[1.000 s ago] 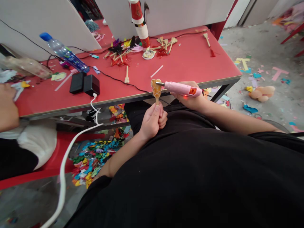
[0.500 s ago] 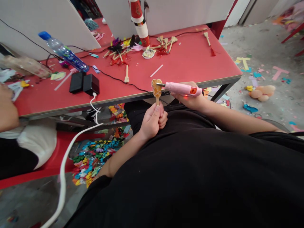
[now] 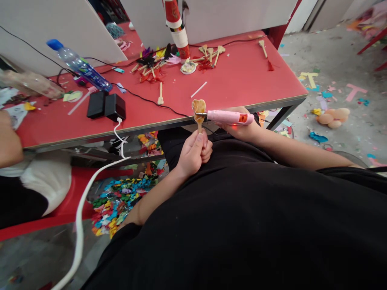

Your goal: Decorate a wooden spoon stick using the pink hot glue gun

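Just in front of the table edge, my left hand (image 3: 195, 151) pinches the thin handle of a small wooden piece (image 3: 198, 108), held upright. Its wider head carries an uneven, shiny amber coating. My right hand (image 3: 238, 128) is wrapped round a pink glue gun (image 3: 228, 117) with a red light glowing below it. The metal tip points left and lies against the lower part of the wooden head. Similar wooden pieces, some with red tassels, lie on the red table; one (image 3: 160, 94) is nearest to my left hand.
The red table (image 3: 242, 80) bears stacked cups (image 3: 180, 39), a small dish (image 3: 188, 67), a plastic bottle (image 3: 81, 66) and black adapters (image 3: 115, 107) with a white cable (image 3: 79, 225). A person's arm (image 3: 9, 141) is at the left. Paper scraps litter the floor.
The glue gun in my right hand has shifted slightly left and down, its tip passing from the upper to the lower part of the wooden head. My left hand has hardly moved.
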A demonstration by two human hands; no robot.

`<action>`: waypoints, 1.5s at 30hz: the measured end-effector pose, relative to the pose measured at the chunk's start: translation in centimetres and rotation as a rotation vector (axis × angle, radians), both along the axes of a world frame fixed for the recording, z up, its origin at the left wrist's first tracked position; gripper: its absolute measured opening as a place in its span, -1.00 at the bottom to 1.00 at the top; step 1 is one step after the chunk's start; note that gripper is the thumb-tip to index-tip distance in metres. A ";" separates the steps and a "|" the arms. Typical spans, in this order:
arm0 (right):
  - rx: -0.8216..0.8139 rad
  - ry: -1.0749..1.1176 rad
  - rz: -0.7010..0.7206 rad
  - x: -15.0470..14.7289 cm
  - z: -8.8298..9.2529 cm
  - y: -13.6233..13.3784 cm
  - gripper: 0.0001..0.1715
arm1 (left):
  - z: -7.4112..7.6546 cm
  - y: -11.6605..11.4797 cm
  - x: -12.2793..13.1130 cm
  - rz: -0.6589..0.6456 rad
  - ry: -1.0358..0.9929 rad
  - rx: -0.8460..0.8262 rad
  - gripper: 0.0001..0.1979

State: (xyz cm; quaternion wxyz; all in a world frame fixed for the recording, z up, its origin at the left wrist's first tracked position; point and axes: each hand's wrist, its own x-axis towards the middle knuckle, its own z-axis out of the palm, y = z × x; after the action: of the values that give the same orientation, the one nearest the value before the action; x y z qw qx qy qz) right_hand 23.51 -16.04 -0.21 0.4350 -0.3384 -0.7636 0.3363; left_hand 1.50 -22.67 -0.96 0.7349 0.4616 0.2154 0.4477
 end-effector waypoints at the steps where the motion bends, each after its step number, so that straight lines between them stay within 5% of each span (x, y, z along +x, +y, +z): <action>1: -0.012 0.003 -0.017 0.0 0.0 -0.1 -0.38 | 0.0 0.0 0.0 -0.001 -0.006 -0.014 -0.44; 15: -0.010 0.068 -0.122 1.2 1.4 -0.1 -0.40 | 0.2 0.4 0.1 0.016 -0.006 -0.098 -0.60; 24: 0.036 0.037 -0.110 1.2 2.2 -0.5 -0.46 | 0.4 0.6 0.6 0.064 0.012 -0.084 -0.37; 32: 0.090 -0.029 -0.113 1.4 1.6 0.2 -0.40 | 0.7 0.7 0.2 0.008 -0.051 -0.254 -0.58; 37: 0.077 -0.068 -0.160 1.4 1.3 0.3 -0.38 | 0.4 0.6 0.1 -0.030 -0.060 -0.155 -0.47; 45: 0.024 -0.081 -0.175 0.8 1.6 -0.2 -0.42 | -0.4 0.3 0.8 0.101 -0.014 -0.020 -0.42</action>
State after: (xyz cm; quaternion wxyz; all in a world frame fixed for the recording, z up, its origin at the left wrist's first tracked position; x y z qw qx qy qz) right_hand 24.32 -16.28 1.38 0.4357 -0.4119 -0.7519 0.2741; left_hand 2.30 -22.40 -1.37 0.7175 0.4393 0.2378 0.4854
